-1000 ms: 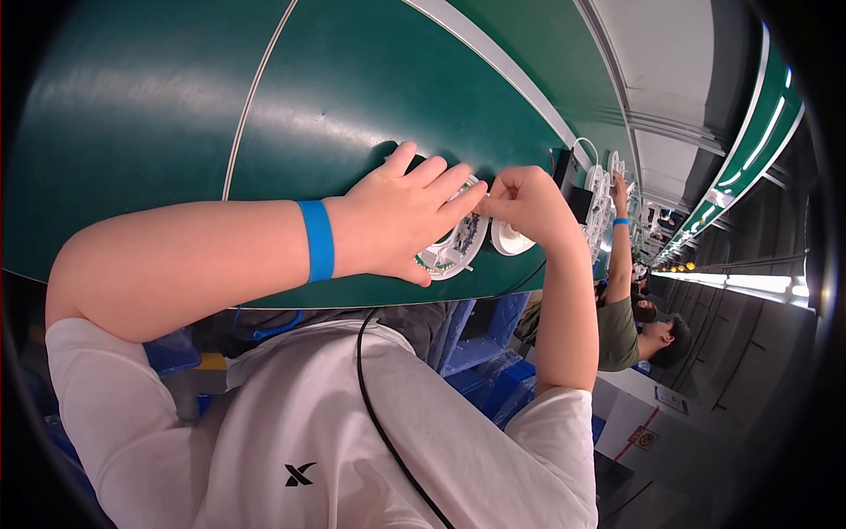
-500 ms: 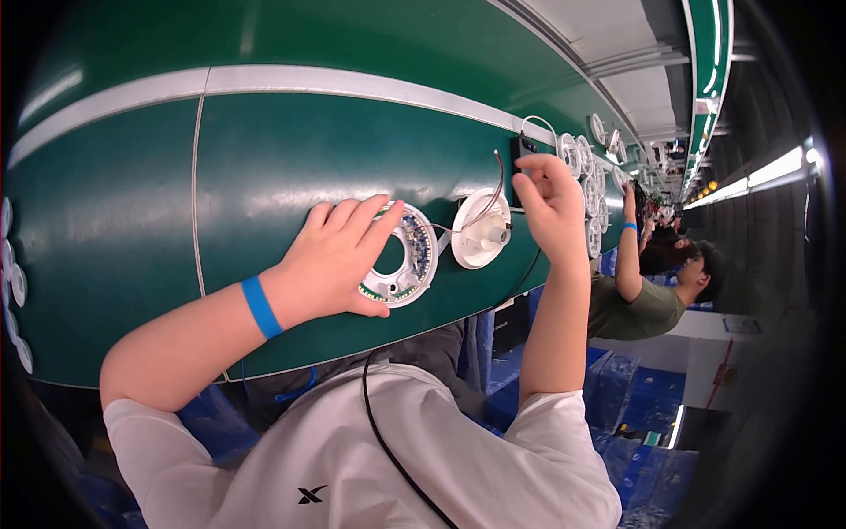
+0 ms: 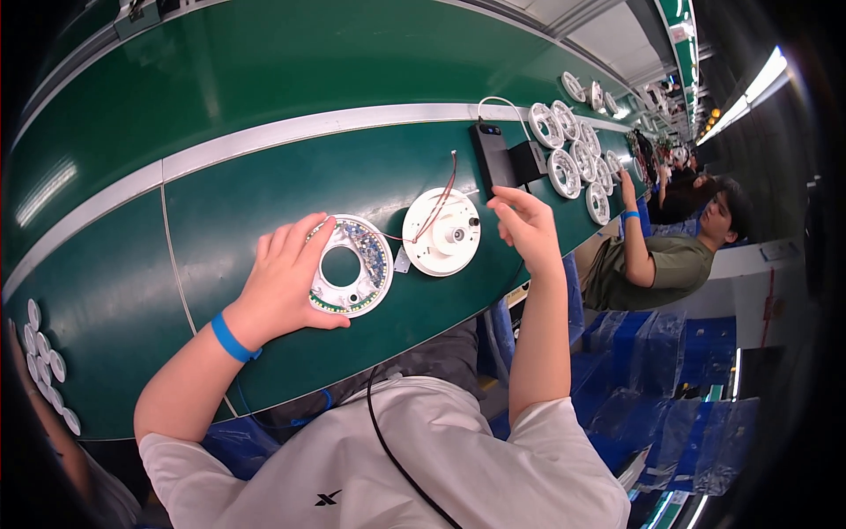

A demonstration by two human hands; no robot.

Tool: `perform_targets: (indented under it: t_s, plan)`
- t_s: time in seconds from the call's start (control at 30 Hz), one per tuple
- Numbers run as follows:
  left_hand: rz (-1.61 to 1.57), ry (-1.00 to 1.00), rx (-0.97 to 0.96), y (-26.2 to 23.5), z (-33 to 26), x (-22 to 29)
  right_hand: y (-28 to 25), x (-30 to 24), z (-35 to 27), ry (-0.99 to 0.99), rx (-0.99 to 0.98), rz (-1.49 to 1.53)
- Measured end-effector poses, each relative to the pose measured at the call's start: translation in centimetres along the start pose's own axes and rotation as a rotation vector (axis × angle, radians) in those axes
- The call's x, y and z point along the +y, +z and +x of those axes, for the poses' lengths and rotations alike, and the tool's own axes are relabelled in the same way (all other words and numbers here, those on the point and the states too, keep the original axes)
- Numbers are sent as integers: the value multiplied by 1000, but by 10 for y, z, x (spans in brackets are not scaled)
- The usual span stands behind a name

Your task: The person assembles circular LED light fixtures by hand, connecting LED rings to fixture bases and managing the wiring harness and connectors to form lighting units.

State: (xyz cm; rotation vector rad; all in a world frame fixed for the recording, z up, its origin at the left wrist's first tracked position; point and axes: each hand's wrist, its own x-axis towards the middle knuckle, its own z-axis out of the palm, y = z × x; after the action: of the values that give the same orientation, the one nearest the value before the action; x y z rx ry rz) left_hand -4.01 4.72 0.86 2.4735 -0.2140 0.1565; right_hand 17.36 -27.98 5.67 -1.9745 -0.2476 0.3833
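Bench: long green worktop (image 3: 229,185) with a pale seam, running past a co-worker in an olive shirt (image 3: 674,269), right. White ring housings (image 3: 565,173) stand clustered on it, beyond the working spot.

Left hand (image 3: 284,275): fanned over the left side of a white LED ring (image 3: 377,282), thumb along the near rim, fingers over the far one, holding it. Ring lies flat before the torso, circuit side up.

Right hand (image 3: 530,231): raised right of the work, fingers loosely curled and partly parted, nothing visible between them. Fingertips by the end of a black box (image 3: 493,159); contact cannot be told.

White round base (image 3: 441,256): just right of the ring, hub up, unheld.

Red-and-dark wires (image 3: 388,235): bridge ring and base, then loop to a small white connector (image 3: 455,153), loose end beyond the base's far edge.

Handling, my judgement: press on the rim, off the board's components; keep ring and base close so the leads stay slack; take the connector by its body, never by the wire.
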Motion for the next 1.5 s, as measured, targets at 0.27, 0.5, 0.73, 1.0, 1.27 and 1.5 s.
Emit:
perform_targets:
  t_s: [0.27,0.5,0.73,1.0,1.27,1.5]
  plan:
    - [20,26,23,3,0,0,6,3,17,-63,-111,-6]
    - [1,40,30,1,-1,-1,9,-3,20,-43,-172,-21]
    - [-5,48,40,2,0,-2,13,-7,18,-44,-166,274]
    - [2,59,54,3,-2,-4,25,-29,19,-153,-335,602]
    - [17,62,57,4,-2,-2,21,-14,108,416,-101,-176]
    - [16,74,67,4,-4,-3,30,-13,108,260,-180,133]
